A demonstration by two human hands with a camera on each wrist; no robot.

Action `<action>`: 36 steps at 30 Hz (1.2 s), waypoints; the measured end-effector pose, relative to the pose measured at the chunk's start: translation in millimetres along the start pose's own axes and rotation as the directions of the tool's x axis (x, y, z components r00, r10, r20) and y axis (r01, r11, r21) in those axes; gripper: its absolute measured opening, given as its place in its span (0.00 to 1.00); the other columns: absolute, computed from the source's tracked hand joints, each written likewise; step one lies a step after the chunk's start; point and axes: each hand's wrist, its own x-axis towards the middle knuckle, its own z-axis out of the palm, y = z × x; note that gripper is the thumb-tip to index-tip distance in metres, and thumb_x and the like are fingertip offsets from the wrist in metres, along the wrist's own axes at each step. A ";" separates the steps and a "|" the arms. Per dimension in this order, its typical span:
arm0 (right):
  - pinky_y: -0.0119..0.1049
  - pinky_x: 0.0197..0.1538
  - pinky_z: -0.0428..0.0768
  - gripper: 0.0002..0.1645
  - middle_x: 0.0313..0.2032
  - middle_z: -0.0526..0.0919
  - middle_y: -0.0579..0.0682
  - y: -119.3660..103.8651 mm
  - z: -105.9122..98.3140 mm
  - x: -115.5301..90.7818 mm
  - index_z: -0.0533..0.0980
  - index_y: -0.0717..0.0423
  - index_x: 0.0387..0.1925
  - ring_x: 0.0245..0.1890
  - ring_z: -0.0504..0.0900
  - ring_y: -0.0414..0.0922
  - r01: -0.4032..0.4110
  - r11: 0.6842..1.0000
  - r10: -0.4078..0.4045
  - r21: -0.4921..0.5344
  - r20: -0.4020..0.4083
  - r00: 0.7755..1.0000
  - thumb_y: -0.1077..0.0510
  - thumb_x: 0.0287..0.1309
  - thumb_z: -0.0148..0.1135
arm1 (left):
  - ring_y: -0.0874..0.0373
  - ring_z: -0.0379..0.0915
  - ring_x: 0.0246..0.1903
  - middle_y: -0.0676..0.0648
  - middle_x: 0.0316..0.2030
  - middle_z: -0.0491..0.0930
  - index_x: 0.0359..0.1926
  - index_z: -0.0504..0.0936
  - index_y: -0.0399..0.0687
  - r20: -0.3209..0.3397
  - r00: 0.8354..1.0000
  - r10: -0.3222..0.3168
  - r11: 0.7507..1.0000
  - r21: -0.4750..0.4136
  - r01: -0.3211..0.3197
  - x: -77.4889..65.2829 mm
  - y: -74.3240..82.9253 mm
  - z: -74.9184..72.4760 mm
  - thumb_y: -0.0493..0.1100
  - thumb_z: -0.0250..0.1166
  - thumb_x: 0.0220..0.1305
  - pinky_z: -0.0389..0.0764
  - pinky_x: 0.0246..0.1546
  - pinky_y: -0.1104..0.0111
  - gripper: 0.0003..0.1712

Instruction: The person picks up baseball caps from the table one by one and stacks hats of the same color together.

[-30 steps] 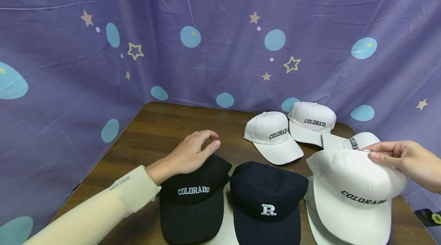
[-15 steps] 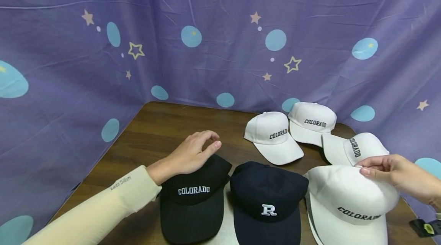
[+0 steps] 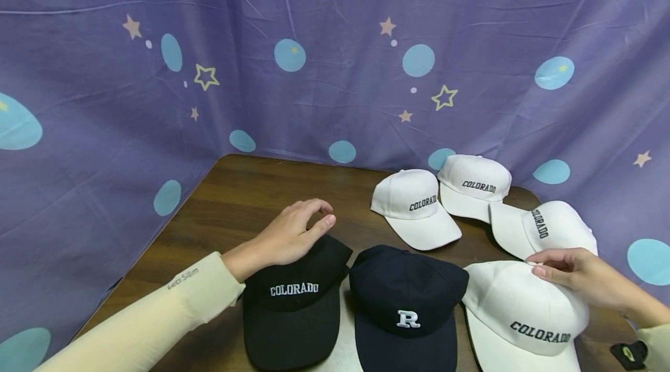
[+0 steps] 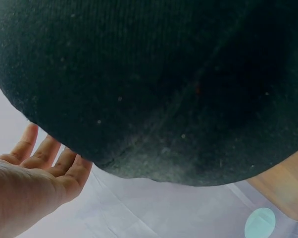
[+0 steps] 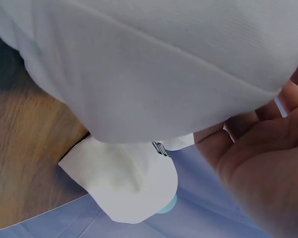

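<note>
My left hand hovers right at the crown of a black cap with white COLORADO lettering, its fingers loosely spread and holding nothing. In the left wrist view the black cap fills the frame and its fingertips show just past the edge. With thumb and fingers my right hand pinches the top of a white COLORADO cap at the near right. The right wrist view shows this white cap large beside the curled fingers. Between these caps lies a navy cap with a white R.
Behind stand three more white COLORADO caps: one at left, one at the back and one turned sideways. The brown wooden table meets a purple patterned curtain at its edges.
My right hand has lowered the white cap and moved it slightly left, so that it now covers the white brim seen below it earlier. The left hand stays in place.
</note>
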 end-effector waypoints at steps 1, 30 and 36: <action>0.24 0.37 0.78 0.09 0.38 0.89 0.37 0.3 0.8 0.6 0.84 0.62 0.47 0.38 0.82 0.29 -0.003 1.000 0.003 -0.009 -0.007 1.000 0.65 0.67 0.65 | 0.47 0.73 0.59 0.47 0.56 0.80 0.59 0.79 0.48 0.000 1.000 0.000 1.000 0.000 0.000 -0.1 0.0 -0.1 0.58 0.51 0.80 0.71 0.61 0.47 0.23; 0.28 0.33 0.76 0.15 0.36 0.87 0.39 -7.4 -15.8 0.7 0.86 0.55 0.47 0.35 0.78 0.27 -0.212 0.969 0.185 -0.124 -0.201 0.962 0.49 0.70 0.65 | 0.47 0.69 0.65 0.47 0.62 0.78 0.64 0.77 0.47 0.010 1.000 -0.018 0.999 0.037 0.017 -8.3 -0.4 1.0 0.60 0.51 0.79 0.64 0.68 0.45 0.27; 0.28 0.31 0.71 0.18 0.34 0.87 0.42 -5.2 -22.2 3.0 0.86 0.56 0.45 0.32 0.74 0.28 -0.266 0.952 0.212 -0.154 -0.295 0.932 0.46 0.71 0.64 | 0.47 0.67 0.67 0.47 0.63 0.77 0.65 0.76 0.47 0.019 0.999 0.029 0.998 0.047 -0.029 -7.2 8.1 6.4 0.60 0.51 0.79 0.62 0.69 0.45 0.27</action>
